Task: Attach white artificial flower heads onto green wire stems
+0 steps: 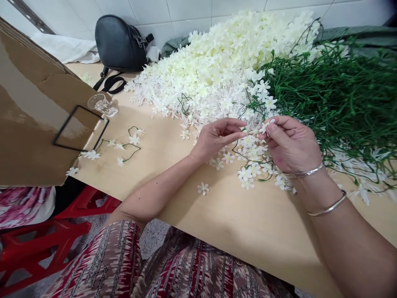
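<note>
Above the table, my right hand (pixel 290 142) pinches a small white artificial flower (pixel 266 126) between thumb and fingers. Facing it, my left hand (pixel 217 136) has its thumb and fingertips brought together on a thin green plastic stem (pixel 243 129), mostly hidden by the fingers. The two sets of fingertips are close but apart. Below them lies a cluster of white flowers (pixel 247 173) on green stems. One loose flower (pixel 203 188) rests nearer the table's front edge.
A large heap of white flowers (pixel 211 62) spreads behind my hands, with a pile of green stems (pixel 350 95) at the right. On the left are a cardboard box (pixel 34 111), a black bag (pixel 119 43), a clear plastic cup (pixel 104 105) and a flowered stem (pixel 135 140). Red stools (pixel 46 244) stand below.
</note>
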Action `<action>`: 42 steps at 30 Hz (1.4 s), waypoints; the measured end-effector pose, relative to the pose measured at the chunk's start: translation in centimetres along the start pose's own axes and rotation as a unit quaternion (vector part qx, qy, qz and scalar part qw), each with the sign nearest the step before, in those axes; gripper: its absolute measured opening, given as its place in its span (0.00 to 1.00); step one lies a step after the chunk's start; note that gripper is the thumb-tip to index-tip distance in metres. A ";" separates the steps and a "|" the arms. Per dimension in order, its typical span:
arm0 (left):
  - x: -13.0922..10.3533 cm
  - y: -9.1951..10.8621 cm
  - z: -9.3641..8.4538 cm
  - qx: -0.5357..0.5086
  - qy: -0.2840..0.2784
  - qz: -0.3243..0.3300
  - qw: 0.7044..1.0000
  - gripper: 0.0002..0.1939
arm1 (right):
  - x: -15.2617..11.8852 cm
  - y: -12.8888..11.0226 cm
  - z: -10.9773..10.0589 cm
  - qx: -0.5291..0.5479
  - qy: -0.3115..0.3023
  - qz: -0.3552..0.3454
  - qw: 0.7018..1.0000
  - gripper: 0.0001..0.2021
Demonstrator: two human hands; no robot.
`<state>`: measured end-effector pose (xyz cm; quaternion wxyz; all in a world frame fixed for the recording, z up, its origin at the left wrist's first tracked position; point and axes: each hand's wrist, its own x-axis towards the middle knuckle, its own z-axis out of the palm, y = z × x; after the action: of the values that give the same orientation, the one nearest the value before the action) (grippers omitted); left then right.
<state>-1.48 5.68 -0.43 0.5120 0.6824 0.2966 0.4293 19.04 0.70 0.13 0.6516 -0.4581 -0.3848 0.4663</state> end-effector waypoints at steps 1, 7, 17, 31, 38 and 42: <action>0.0 -0.2 0.2 -0.024 -0.011 -0.026 0.999 0.30 | -0.1 -0.2 -0.1 0.004 -0.013 0.012 1.000 0.24; 0.1 0.0 0.1 -0.035 -0.032 -0.054 0.997 0.29 | -0.3 -0.6 -0.6 -0.027 -0.074 0.086 0.993 0.21; -0.2 1.0 -0.1 0.002 -0.044 -0.044 0.998 0.30 | -0.5 -0.4 -0.4 -0.045 -0.129 0.112 0.984 0.25; -0.3 1.3 -0.9 0.105 -0.103 -0.005 0.989 0.25 | -1.2 -2.5 0.4 -0.097 -0.139 0.214 0.962 0.25; -0.5 0.6 -0.3 0.058 -0.079 -0.062 0.993 0.31 | -1.3 -1.8 0.6 -0.112 -0.127 0.178 0.969 0.25; -0.2 0.3 0.0 0.004 -0.098 -0.096 0.991 0.31 | -0.8 -1.9 0.3 -0.073 -0.119 0.215 0.966 0.27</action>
<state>-1.62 5.45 -0.19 0.5747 0.6915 0.3110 0.3080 19.08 -0.30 1.99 0.4499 -0.5179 -0.3850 0.6174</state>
